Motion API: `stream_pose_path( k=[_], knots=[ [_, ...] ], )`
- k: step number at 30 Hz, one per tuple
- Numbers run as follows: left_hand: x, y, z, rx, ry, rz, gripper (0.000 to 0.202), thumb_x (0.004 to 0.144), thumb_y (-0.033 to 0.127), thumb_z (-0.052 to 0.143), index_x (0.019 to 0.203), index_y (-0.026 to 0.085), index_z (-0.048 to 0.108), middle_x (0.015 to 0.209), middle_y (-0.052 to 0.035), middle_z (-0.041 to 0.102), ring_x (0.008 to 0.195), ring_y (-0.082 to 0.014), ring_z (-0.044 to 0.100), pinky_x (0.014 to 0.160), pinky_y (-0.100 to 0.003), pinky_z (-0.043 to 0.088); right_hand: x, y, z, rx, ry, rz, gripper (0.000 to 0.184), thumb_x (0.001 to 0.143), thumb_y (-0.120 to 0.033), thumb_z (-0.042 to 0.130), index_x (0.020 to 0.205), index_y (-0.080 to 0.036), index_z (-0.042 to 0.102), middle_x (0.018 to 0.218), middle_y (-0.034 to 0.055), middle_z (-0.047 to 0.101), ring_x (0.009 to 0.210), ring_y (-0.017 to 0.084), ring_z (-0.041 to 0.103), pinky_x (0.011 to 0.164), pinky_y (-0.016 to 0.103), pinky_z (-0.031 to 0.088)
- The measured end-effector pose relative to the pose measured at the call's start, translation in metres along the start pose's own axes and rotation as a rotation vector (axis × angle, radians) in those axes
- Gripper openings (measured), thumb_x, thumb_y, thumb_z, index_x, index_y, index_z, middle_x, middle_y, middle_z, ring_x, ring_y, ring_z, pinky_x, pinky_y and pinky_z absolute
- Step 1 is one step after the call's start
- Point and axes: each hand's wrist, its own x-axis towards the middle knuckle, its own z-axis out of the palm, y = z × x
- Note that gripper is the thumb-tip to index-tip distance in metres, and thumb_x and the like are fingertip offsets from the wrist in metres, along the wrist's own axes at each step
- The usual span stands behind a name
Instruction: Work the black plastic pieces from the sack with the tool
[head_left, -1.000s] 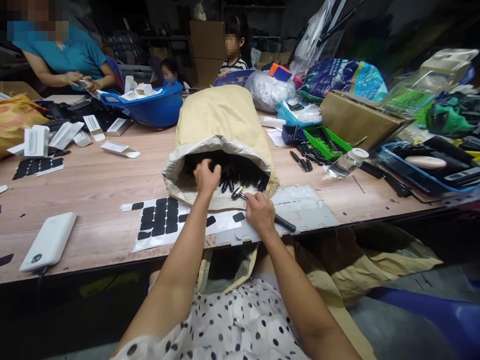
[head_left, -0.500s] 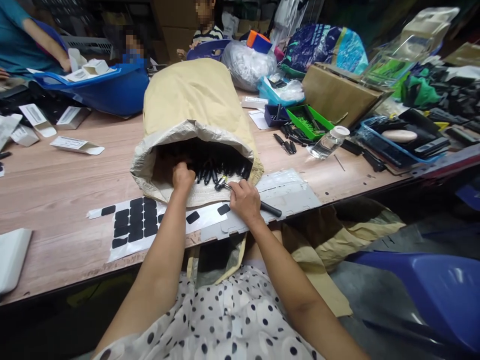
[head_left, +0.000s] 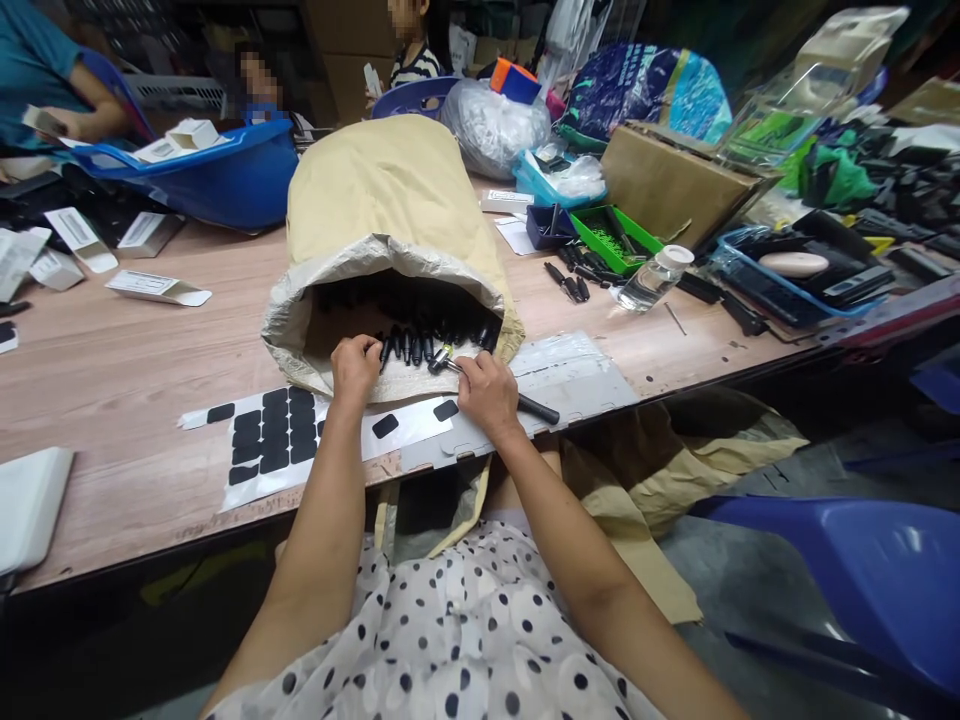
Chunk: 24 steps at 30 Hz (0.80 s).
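At table edge [head_left: 150, 500], far left: sheet of black pads [head_left: 274, 445]. Left hand [head_left: 355, 366] fingers curled over black pieces [head_left: 420, 345] at sack [head_left: 390, 200] mouth; can't tell if one's gripped. Looks like picking. Next needs one piece singled out. Right hand [head_left: 487, 393] fingers wrapped round small hammer [head_left: 536, 408]. No readable labels.

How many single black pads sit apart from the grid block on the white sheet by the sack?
3. One black pad at the white sheet's left tip, one below and right of the left hand, one beside the right hand. The left arm may hide more.
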Motion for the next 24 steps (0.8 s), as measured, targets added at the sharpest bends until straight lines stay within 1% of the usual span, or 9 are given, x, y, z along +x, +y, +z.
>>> stream_pose_path(
  k=[5,7,9,11,13,15,17,21,24],
  knots=[
    [0.001,0.003,-0.007,0.001,0.05,-0.072,0.015,0.071,0.012,0.063,0.083,0.021,0.065,0.08,-0.003,0.066,0.089,-0.0244,0.066,0.093,-0.038,0.051,0.001,-0.001,-0.001,-0.009,-0.026,0.017,0.032,0.092,-0.017,0.05,0.117,-0.024,0.07,0.095,0.0084,0.057,0.091,0.024,0.048,0.077,0.033,0.037],
    [-0.006,0.008,-0.014,-0.065,0.078,-0.059,0.024,0.071,0.012,0.062,0.093,0.02,0.065,0.083,-0.0019,0.068,0.086,-0.0218,0.066,0.09,-0.035,0.052,0.002,-0.001,-0.002,-0.009,-0.029,0.019,0.032,0.092,-0.018,0.05,0.117,-0.024,0.07,0.095,0.0083,0.057,0.09,0.024,0.048,0.077,0.033,0.037],
    [-0.018,0.013,-0.022,-0.18,0.076,0.033,0.035,0.073,0.016,0.063,0.108,0.021,0.063,0.088,-0.0009,0.069,0.085,-0.0186,0.067,0.085,-0.032,0.054,0.002,-0.001,-0.003,-0.008,-0.027,0.017,0.031,0.092,-0.018,0.05,0.116,-0.024,0.07,0.094,0.0084,0.058,0.091,0.024,0.048,0.077,0.033,0.037],
    [-0.036,0.017,-0.028,-0.285,-0.02,0.176,0.044,0.075,0.021,0.065,0.118,0.023,0.06,0.093,-0.0007,0.071,0.084,-0.0169,0.067,0.081,-0.03,0.054,0.002,-0.001,-0.004,-0.009,-0.025,0.015,0.03,0.092,-0.017,0.051,0.113,-0.024,0.07,0.094,0.0083,0.058,0.091,0.024,0.049,0.077,0.033,0.037],
    [-0.055,0.019,-0.028,-0.333,-0.176,0.285,0.047,0.075,0.023,0.066,0.122,0.024,0.059,0.095,-0.001,0.073,0.084,-0.0171,0.067,0.078,-0.029,0.055,0.002,-0.001,-0.005,-0.012,-0.024,0.018,0.028,0.091,-0.017,0.052,0.111,-0.023,0.071,0.094,0.0082,0.059,0.091,0.024,0.049,0.077,0.032,0.037],
    [-0.071,0.017,-0.023,-0.333,-0.294,0.321,0.046,0.075,0.022,0.066,0.121,0.025,0.061,0.095,-0.0011,0.074,0.086,-0.0178,0.067,0.079,-0.03,0.055,0.002,-0.001,-0.005,-0.016,-0.02,0.02,0.026,0.091,-0.017,0.052,0.109,-0.023,0.071,0.094,0.0082,0.059,0.092,0.024,0.049,0.076,0.032,0.036],
    [-0.081,0.013,-0.014,-0.314,-0.332,0.325,0.044,0.076,0.02,0.065,0.119,0.026,0.063,0.095,-0.0009,0.074,0.09,-0.0188,0.067,0.083,-0.032,0.055,0.002,-0.001,-0.004,-0.019,-0.014,0.017,0.026,0.091,-0.018,0.053,0.108,-0.023,0.071,0.094,0.0082,0.06,0.092,0.024,0.049,0.076,0.032,0.036],
    [-0.085,0.001,-0.001,-0.289,-0.29,0.383,0.033,0.076,0.02,0.067,0.108,0.025,0.069,0.097,-0.0025,0.072,0.098,-0.023,0.065,0.091,-0.039,0.054,0.001,0.0,-0.002,-0.025,0.0,0.011,0.027,0.092,-0.018,0.052,0.111,-0.023,0.071,0.095,0.0079,0.06,0.092,0.024,0.049,0.077,0.032,0.035],
    [-0.083,-0.004,0.002,-0.296,-0.255,0.419,0.022,0.076,0.024,0.069,0.098,0.023,0.071,0.097,-0.004,0.069,0.095,-0.0229,0.064,0.084,-0.037,0.055,0.001,0.001,0.0,-0.019,-0.002,0.016,0.028,0.093,-0.019,0.052,0.113,-0.024,0.071,0.095,0.0081,0.06,0.092,0.024,0.05,0.076,0.032,0.036]
  ],
)
